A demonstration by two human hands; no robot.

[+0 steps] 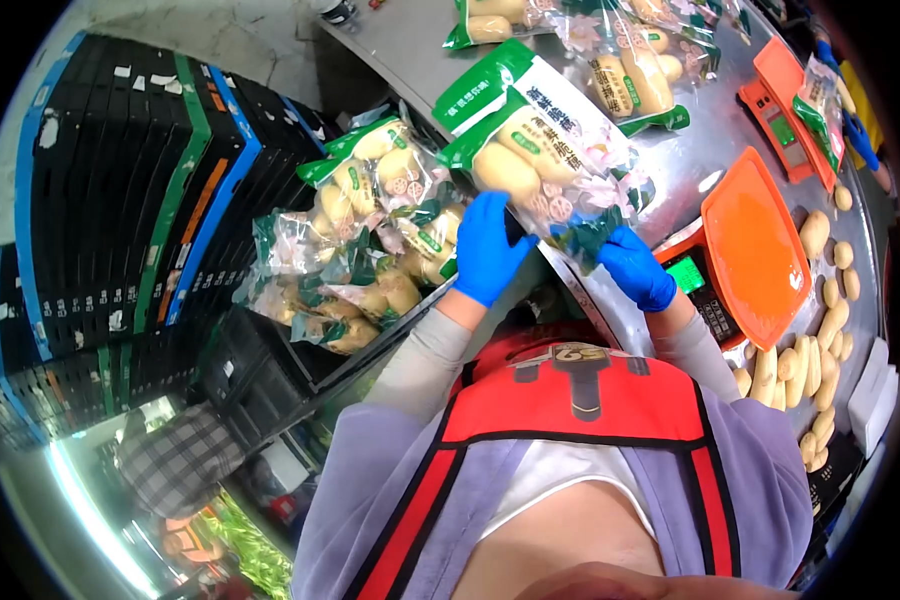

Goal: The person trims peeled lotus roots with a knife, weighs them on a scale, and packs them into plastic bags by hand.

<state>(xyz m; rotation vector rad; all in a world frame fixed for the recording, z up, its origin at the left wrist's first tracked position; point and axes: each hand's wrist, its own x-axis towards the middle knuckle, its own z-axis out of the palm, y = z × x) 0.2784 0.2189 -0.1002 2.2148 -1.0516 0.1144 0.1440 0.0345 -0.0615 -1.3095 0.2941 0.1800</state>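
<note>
A clear and green printed bag (510, 170) holding pale, peeled-looking root pieces lies on the metal table, on a flat printed bag (492, 88). My left hand (490, 250), in a blue glove, is at the bag's near left edge, its thumb apart from the fingers and its fingertips by the plastic. The gathered dark green end of the bag is in my right hand (636, 268), also gloved in blue, with fingers closed on it. Several filled bags (378, 190) are heaped in a dark crate to the left of my left hand.
An orange scale (755, 245) with a green display stands right of my right hand, beside loose root pieces (815, 360). Another orange scale (782, 110) holds a bag near a co-worker's blue-gloved hand (858, 140). Black crates (120, 180) are stacked left; more filled bags (635, 75) lie at the back.
</note>
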